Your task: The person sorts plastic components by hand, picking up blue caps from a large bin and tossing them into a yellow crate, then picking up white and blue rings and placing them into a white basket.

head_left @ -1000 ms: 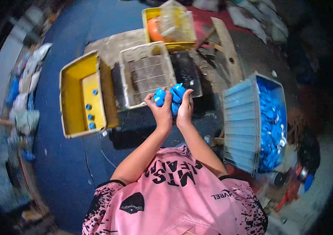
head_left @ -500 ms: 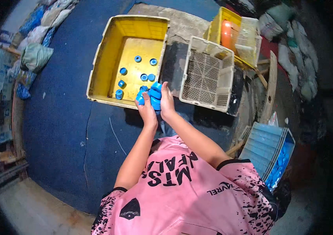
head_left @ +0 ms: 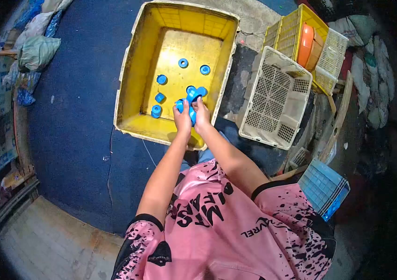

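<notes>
Presently I note both hands pressed side by side over the near right part of the yellow crate, fingers curled and clamped around a bunch of blue caps. Left hand cups the bunch from the left, right hand from the right; the two hands touch each other along their inner edges. The bunch sits between and just above the fingertips, over the crate's inside, near its right wall; I cannot tell whether the caps rest on the crate floor. Loose blue caps lie scattered on the crate floor, a few left of the hands and two farther toward the far wall, apart from one another. Both forearms run from the pink printed shirt up across the crate's near rim. Right of the yellow crate, on a dark patch of floor, stands a white lattice crate, tilted. Beyond it a second yellow crate holds an orange object and another white lattice piece. At lower right a blue crate shows partly. Blue floor covering spreads left of the yellow crate, with bundled sacks at its far left edge.
</notes>
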### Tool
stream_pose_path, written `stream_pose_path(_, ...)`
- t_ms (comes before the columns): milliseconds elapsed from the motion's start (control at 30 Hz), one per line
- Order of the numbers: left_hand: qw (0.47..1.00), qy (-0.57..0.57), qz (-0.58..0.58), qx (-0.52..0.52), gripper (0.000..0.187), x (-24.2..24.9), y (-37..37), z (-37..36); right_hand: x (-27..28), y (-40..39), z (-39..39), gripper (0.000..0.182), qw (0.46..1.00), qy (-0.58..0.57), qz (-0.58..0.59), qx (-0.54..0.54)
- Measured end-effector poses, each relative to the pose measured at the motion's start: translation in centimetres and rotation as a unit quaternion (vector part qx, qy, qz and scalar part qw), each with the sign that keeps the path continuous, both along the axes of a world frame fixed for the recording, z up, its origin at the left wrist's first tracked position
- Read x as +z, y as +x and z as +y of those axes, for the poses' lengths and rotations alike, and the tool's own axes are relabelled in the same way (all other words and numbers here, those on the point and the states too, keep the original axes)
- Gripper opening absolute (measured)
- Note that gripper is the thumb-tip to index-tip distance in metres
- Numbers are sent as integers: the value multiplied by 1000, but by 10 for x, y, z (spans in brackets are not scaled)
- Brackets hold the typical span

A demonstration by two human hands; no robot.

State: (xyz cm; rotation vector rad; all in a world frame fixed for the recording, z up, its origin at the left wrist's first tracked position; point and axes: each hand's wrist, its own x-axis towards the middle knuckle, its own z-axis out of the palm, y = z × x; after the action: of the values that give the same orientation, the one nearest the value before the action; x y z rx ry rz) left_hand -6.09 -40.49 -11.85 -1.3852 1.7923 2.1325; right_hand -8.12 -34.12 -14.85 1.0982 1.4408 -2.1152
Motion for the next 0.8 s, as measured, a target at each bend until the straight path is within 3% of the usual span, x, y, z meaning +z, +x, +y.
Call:
stream_pose_path(200,995,83,-46,-36,48,-51,-12,-23,-42,-8,-11,54,997,-2,-70,-20)
stream_pose_path(300,990,111,-74,-37,39,-68,-13,-29,-48,-13,-9,57,982,-79,-123,-117)
stream_pose_path(367,980,165,-105,-39,30,-37,-23,-34,-54,-12,-5,58,981,-85,-149,-91)
stream_pose_path(467,966,228,-111,-51,28,-32,-26,-36,-40,-19,-5,61,977,-85,-149,-128)
stream_pose_path(567,959,263,-87,-64,42,-47,-24,-37,-77,-9,0,64,966,-110,-155,-176)
stream_pose_path(700,959,249,-107,-82,32,-22,-22,-41,-34,-7,1,70,984,-76,-118,-112)
stream_pose_path(800,958,239,-120,-100,34,-10,-13,-52,5,0,3,62,990,-74,-104,-62)
